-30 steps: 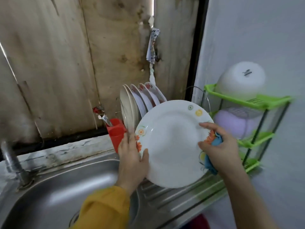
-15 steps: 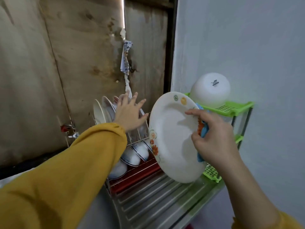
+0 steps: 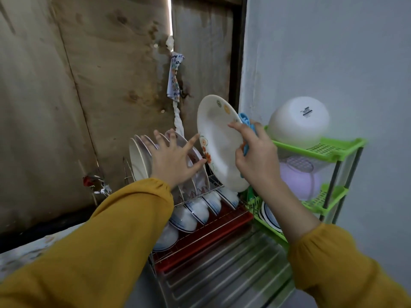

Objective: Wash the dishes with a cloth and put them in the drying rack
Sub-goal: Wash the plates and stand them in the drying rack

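Your right grip (image 3: 255,158) pinches the flowered white plate (image 3: 218,141) at its right rim, thumb laid across the face and the other fingers curled behind; the blue cloth (image 3: 245,121) is caught between those fingers and the back of the plate, with a bit of it showing above your knuckles; the plate stands nearly upright, tilted a little with its face turned to the left, in the air over the right end of the drying rack (image 3: 200,196), its lower rim just above the bowls (image 3: 189,216) that lie on their sides in the rack's lower row; your left grip (image 3: 171,161) is spread wide and holds nothing, fingers fanned in front of the plates (image 3: 138,158) that stand on edge in the rack's upper row; its thumb and forefinger reach close to the held plate's left rim, though whether they touch it you cannot tell from this view; a red tray (image 3: 213,238) sits under the rack, on the ribbed steel drainer (image 3: 222,274) of the worktop; just right of the rack stands a green shelf (image 3: 322,150) against the pale wall, with a white bowl (image 3: 298,121) upside down on its top tier; a strip of paper (image 3: 174,78) hangs on the wooden boards (image 3: 100,85) behind.
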Action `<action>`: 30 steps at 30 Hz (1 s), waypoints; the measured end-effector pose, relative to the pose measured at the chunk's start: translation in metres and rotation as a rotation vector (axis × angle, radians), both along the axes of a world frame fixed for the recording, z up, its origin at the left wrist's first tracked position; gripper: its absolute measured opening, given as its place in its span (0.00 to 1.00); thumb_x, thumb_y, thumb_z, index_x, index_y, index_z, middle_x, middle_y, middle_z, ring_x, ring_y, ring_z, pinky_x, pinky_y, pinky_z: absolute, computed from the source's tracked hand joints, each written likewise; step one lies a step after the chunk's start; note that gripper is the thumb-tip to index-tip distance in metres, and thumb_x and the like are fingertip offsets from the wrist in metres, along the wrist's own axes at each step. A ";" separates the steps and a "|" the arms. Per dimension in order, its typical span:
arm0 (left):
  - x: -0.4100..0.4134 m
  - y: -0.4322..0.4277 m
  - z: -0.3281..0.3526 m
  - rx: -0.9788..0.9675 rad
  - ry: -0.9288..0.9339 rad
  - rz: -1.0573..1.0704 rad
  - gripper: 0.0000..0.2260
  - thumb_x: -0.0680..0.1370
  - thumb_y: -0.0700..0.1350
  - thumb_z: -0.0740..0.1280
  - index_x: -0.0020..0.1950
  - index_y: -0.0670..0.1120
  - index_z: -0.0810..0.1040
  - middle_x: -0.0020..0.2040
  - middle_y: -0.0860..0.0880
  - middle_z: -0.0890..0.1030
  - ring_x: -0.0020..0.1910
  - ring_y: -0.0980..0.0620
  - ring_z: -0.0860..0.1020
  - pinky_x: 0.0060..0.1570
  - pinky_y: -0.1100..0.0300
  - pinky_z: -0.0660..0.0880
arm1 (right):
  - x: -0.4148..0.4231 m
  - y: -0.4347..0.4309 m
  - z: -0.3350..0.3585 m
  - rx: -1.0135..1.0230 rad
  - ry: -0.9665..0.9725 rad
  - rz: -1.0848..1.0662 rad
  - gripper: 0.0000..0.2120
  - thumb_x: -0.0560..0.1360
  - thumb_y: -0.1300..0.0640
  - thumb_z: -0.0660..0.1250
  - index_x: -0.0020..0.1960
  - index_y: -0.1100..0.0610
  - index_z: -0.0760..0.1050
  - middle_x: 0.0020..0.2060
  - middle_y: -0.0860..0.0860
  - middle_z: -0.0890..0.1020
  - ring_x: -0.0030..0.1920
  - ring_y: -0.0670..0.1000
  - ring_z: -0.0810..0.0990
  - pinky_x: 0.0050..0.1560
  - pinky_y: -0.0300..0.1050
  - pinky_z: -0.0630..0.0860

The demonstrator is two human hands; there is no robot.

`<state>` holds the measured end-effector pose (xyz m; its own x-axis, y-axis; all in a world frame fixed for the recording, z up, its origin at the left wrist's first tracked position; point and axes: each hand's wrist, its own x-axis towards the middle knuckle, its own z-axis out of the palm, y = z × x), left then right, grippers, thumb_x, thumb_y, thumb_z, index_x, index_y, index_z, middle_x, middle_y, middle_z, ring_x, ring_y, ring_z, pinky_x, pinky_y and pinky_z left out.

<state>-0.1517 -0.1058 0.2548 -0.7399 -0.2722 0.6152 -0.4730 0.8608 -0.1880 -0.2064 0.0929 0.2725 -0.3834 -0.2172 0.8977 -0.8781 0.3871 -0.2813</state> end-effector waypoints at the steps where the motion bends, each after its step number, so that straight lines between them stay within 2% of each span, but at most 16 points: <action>1: 0.000 -0.002 -0.002 0.000 0.017 0.000 0.36 0.71 0.76 0.38 0.77 0.66 0.43 0.77 0.37 0.58 0.73 0.25 0.54 0.64 0.22 0.44 | -0.006 -0.008 -0.003 0.006 0.006 0.008 0.28 0.67 0.71 0.64 0.64 0.52 0.76 0.62 0.60 0.76 0.51 0.65 0.79 0.49 0.57 0.80; 6: 0.003 -0.008 -0.009 0.007 0.088 -0.015 0.36 0.70 0.78 0.41 0.77 0.67 0.46 0.78 0.39 0.57 0.74 0.25 0.52 0.64 0.23 0.43 | -0.030 -0.039 -0.022 0.021 0.079 0.035 0.29 0.67 0.70 0.62 0.64 0.48 0.71 0.61 0.60 0.76 0.50 0.65 0.79 0.47 0.53 0.78; 11: 0.006 -0.008 -0.010 -0.004 0.096 -0.011 0.35 0.70 0.78 0.41 0.76 0.68 0.50 0.77 0.42 0.60 0.74 0.28 0.52 0.63 0.22 0.44 | -0.046 -0.060 -0.044 0.080 0.087 0.071 0.31 0.69 0.70 0.64 0.67 0.47 0.70 0.63 0.60 0.75 0.51 0.64 0.78 0.42 0.53 0.78; 15: 0.006 -0.008 -0.010 -0.004 0.098 -0.013 0.34 0.71 0.78 0.43 0.76 0.68 0.52 0.77 0.42 0.61 0.74 0.28 0.53 0.64 0.22 0.44 | -0.056 -0.068 -0.059 0.097 0.056 0.123 0.31 0.72 0.68 0.62 0.71 0.45 0.66 0.65 0.60 0.74 0.55 0.63 0.78 0.46 0.54 0.80; 19: 0.006 -0.007 -0.010 -0.017 0.087 0.003 0.35 0.70 0.78 0.41 0.76 0.68 0.52 0.77 0.42 0.61 0.74 0.29 0.54 0.63 0.22 0.44 | -0.055 -0.074 -0.072 0.111 0.046 0.139 0.25 0.76 0.59 0.57 0.72 0.44 0.65 0.64 0.61 0.75 0.54 0.63 0.77 0.45 0.53 0.79; 21: 0.007 -0.006 -0.010 -0.019 0.077 0.016 0.36 0.70 0.77 0.40 0.76 0.67 0.53 0.77 0.42 0.61 0.75 0.29 0.53 0.64 0.22 0.44 | -0.056 -0.078 -0.079 0.136 0.050 0.138 0.26 0.77 0.60 0.61 0.72 0.44 0.65 0.64 0.60 0.75 0.54 0.63 0.77 0.44 0.52 0.78; 23: 0.008 -0.005 -0.010 -0.014 0.078 0.013 0.36 0.70 0.77 0.40 0.76 0.67 0.52 0.77 0.42 0.61 0.75 0.29 0.53 0.64 0.22 0.45 | -0.059 -0.082 -0.086 0.133 0.006 0.129 0.31 0.75 0.65 0.66 0.73 0.42 0.64 0.65 0.59 0.74 0.56 0.63 0.77 0.45 0.54 0.79; 25: 0.010 -0.005 -0.010 -0.014 0.083 0.005 0.35 0.71 0.77 0.40 0.77 0.67 0.48 0.77 0.42 0.60 0.75 0.29 0.54 0.64 0.22 0.44 | -0.060 -0.081 -0.091 0.105 -0.061 0.116 0.35 0.74 0.68 0.66 0.73 0.41 0.61 0.66 0.59 0.74 0.57 0.63 0.76 0.47 0.56 0.79; 30: 0.010 -0.003 -0.011 -0.017 0.067 0.019 0.36 0.72 0.76 0.39 0.78 0.65 0.43 0.79 0.42 0.56 0.76 0.31 0.53 0.64 0.22 0.44 | -0.054 -0.070 -0.101 0.201 -0.088 0.102 0.37 0.76 0.67 0.64 0.75 0.39 0.55 0.67 0.59 0.72 0.56 0.62 0.76 0.45 0.53 0.77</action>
